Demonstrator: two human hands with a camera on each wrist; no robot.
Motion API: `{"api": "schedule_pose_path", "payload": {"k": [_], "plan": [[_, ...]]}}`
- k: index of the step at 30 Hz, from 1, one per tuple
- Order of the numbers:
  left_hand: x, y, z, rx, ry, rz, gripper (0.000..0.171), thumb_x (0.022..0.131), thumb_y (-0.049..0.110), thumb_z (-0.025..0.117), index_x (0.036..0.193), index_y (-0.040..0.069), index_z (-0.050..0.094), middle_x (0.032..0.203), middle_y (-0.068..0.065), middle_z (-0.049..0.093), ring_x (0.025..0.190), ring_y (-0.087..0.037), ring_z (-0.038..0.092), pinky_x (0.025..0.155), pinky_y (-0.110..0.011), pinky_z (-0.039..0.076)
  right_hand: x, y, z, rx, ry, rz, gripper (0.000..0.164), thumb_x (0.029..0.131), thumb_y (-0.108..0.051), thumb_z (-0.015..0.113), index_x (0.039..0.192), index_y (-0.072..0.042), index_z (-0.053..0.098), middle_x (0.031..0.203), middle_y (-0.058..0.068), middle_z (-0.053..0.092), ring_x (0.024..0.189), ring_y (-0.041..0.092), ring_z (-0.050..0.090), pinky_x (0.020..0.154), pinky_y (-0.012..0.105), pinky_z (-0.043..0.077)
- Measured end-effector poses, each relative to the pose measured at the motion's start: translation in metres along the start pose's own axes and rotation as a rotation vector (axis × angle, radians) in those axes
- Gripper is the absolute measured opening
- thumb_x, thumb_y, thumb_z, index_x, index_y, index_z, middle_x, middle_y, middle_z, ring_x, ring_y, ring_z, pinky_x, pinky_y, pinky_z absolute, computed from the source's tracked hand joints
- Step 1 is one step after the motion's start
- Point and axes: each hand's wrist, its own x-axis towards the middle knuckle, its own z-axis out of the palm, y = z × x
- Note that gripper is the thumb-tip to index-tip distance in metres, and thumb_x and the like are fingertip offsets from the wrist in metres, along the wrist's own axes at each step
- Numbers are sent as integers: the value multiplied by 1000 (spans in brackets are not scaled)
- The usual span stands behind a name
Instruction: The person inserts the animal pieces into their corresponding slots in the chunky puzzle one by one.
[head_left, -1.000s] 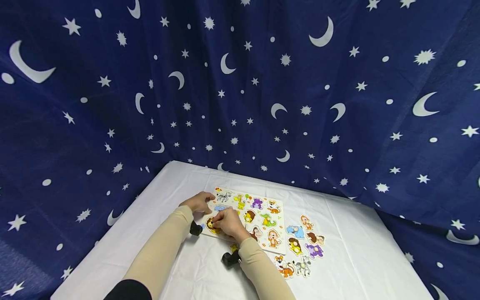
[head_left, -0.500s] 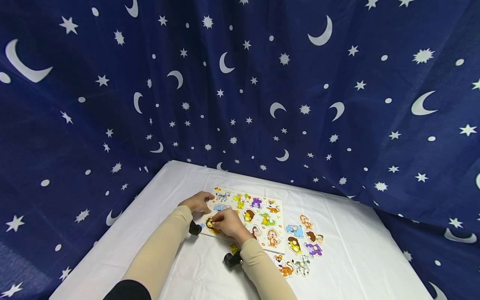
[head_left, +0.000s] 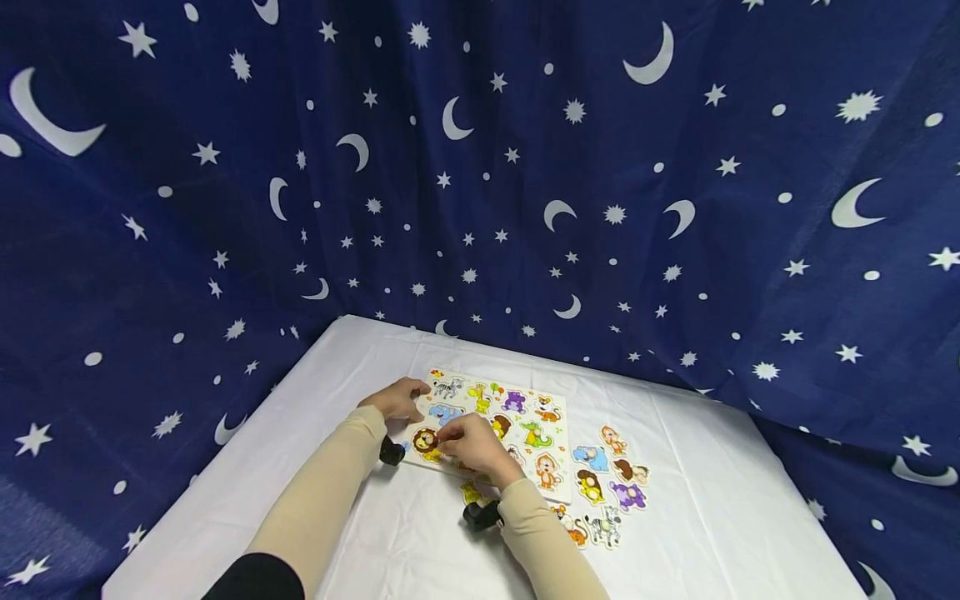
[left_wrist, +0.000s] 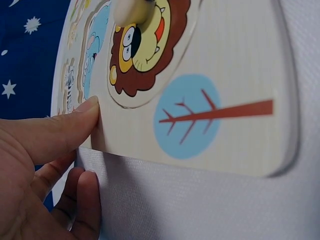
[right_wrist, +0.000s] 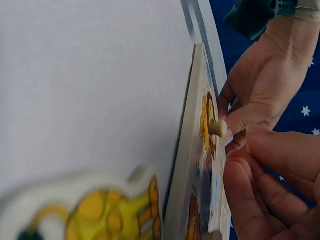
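Note:
The wooden animal puzzle board (head_left: 561, 493) lies on the table. My left hand (head_left: 395, 398) holds its left edge, the thumb (left_wrist: 75, 127) on the face and the other fingers partly hidden at the edge. The lion piece (head_left: 425, 442) sits in its recess at the near left corner, lying flat as far as the left wrist view shows. My right hand (head_left: 476, 446) hovers just right of the lion, fingers loosely bent and holding nothing. A small gap separates its fingertips from the lion's wooden knob (right_wrist: 218, 128).
Right of the board lie loose knobbed pieces: a monkey (head_left: 612, 440), a blue animal (head_left: 591, 457), a purple hippo (head_left: 627, 495), a zebra (head_left: 604, 527) and others. A tiger piece (head_left: 576, 533) is partly behind the right sleeve. A giraffe piece (head_left: 470, 493) lies by the near edge.
My right hand has let go of the lion's knob and shifted slightly right, uncovering the lion. The left hand stays at the board's edge.

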Motion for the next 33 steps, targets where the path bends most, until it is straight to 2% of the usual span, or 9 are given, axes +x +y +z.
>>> {"api": "schedule_pose_path", "payload": {"k": [8, 18, 22, 27, 33], "plan": [[0, 3, 0, 15, 1, -10, 60, 80, 7, 78, 136, 10, 59, 144, -19, 53, 140, -37, 44, 119, -51, 32, -16, 1, -8, -12, -56, -15, 12, 86, 2, 72, 97, 3, 76, 90, 12, 76, 75, 8, 65, 65, 21, 55], [2, 4, 2, -6, -9, -27, 60, 83, 7, 77, 139, 11, 57, 147, -18, 52, 141, -36, 44, 120, -50, 32, -32, 4, -14, -52, -114, -67, 9, 83, 3, 74, 91, 2, 77, 83, 11, 76, 66, 1, 58, 62, 18, 52], [4, 3, 3, -9, -4, -31, 59, 83, 7, 78, 138, 11, 58, 146, -17, 51, 141, -35, 43, 120, -50, 32, -39, 8, -17, -74, -106, -63, 7, 81, 1, 76, 88, 0, 77, 81, 9, 76, 66, 2, 58, 61, 18, 51], [4, 3, 3, -3, -4, -24, 59, 83, 7, 78, 138, 11, 58, 146, -17, 50, 141, -35, 43, 120, -50, 32, -50, 12, -21, -52, -98, -8, 5, 80, 1, 77, 84, -2, 75, 75, 4, 72, 58, 8, 58, 52, 22, 52], [3, 4, 3, -14, -6, -35, 59, 83, 7, 78, 138, 11, 58, 147, -17, 50, 141, -34, 43, 120, -50, 31, -61, 16, -24, -73, -71, 11, 8, 78, -1, 80, 78, -4, 73, 69, 0, 68, 58, 5, 55, 52, 19, 47]]}}
